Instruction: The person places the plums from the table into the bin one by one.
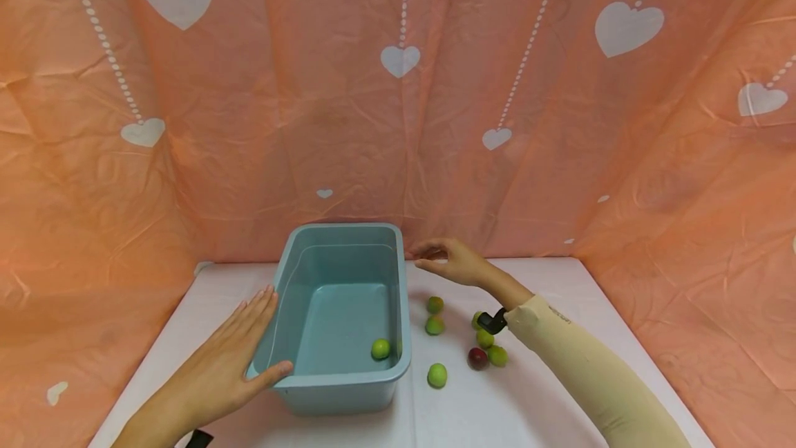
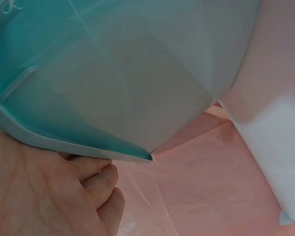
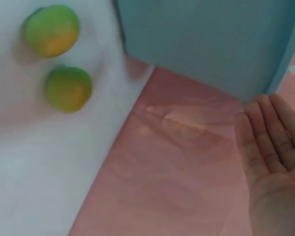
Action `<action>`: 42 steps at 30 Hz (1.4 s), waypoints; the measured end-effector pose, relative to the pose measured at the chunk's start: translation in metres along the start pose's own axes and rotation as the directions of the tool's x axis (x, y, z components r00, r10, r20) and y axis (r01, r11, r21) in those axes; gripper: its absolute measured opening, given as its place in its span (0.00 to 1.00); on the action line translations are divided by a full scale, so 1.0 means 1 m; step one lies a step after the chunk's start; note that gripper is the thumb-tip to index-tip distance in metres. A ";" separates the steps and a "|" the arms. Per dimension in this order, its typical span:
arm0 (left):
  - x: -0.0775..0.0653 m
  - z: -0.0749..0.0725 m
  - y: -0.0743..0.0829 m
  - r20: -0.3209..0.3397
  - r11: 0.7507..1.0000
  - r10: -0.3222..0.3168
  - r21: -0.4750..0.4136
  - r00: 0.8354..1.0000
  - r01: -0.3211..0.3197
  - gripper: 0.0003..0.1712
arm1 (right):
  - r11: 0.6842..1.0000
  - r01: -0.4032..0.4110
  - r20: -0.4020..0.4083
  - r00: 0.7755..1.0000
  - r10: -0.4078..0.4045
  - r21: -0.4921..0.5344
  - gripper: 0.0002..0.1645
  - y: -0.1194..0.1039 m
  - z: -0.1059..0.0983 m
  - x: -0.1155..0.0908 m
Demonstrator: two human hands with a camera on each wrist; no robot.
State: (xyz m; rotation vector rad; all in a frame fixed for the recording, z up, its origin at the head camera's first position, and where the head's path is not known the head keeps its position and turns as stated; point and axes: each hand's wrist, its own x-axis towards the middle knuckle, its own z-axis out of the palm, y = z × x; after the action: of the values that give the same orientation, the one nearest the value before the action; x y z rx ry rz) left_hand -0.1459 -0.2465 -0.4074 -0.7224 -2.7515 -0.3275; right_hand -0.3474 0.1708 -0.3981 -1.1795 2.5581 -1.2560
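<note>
A grey-blue plastic tub (image 1: 336,380) stands left of the middle of the white table, with one round green fruit (image 1: 381,348) on its floor. My left hand (image 1: 230,351) lies along the near left rim, fingers straight and thumb over the corner. In the left wrist view its fingers (image 2: 99,184) are against the outside of the rim. My right hand (image 1: 457,263) hovers beside the far right corner of the tub. The right wrist view shows its palm and extended fingers (image 3: 273,132) with nothing in them, fingertips close to the tub's rim.
Right of the tub lie two green-orange fruits (image 1: 434,315), a lone green fruit (image 1: 437,375), and a group of several green fruits (image 1: 497,355) with a dark red one (image 1: 477,358). An orange curtain (image 1: 348,123) with white hearts surrounds the table (image 1: 528,413).
</note>
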 end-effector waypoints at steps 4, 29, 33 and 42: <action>0.001 0.000 0.001 0.001 1.000 -0.003 -0.004 1.000 0.003 0.60 | 1.000 -0.008 -0.001 1.000 0.008 -0.013 0.17 0.009 0.000 -0.005; 0.000 0.001 0.001 -0.010 1.000 -0.001 0.002 1.000 0.001 0.60 | 0.989 -0.135 0.065 0.988 0.139 -0.068 0.19 0.055 0.023 -0.036; 0.000 0.000 0.001 -0.014 1.000 -0.006 0.001 1.000 0.006 0.59 | 0.988 -0.113 0.080 0.989 0.122 -0.102 0.19 0.060 0.024 -0.039; 0.000 0.001 0.000 -0.029 1.000 0.010 0.006 1.000 -0.010 0.60 | 0.970 -0.140 0.098 0.982 0.162 -0.200 0.19 0.061 0.025 -0.045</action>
State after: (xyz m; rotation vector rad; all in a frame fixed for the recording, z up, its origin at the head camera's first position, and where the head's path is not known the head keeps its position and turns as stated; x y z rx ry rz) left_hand -0.1457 -0.2463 -0.4080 -0.7238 -2.7200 -0.3246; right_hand -0.3437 0.2073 -0.4689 -1.0276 2.6730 -0.9007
